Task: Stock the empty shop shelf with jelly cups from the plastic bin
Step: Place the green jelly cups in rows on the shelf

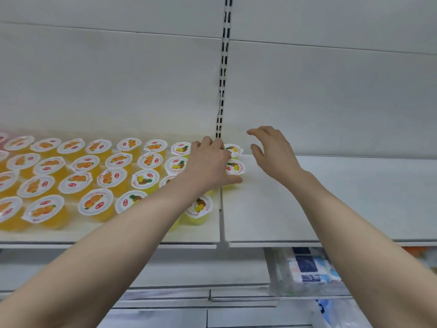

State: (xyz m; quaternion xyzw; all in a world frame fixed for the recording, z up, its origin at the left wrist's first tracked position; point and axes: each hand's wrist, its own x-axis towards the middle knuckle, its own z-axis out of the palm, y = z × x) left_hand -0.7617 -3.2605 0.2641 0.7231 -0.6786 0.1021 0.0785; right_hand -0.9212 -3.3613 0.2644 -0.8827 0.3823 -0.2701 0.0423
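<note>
Far L of shelf [151, 235]: rows of orange jelly cups [49, 164], upright, lids up, packed close. Next R, pineapple jelly cups [144, 178] run to the board seam. L hand [210, 162] lies over the pineapple cups at the seam, thumb along the front of one cup; grasping or just resting, can't tell. Slotted upright [223, 67] behind. R hand [272, 150] released, fingers loosely spread, holding nothing, hovering above the R board. Wrapped packs [305, 268] on the lower shelf.
</note>
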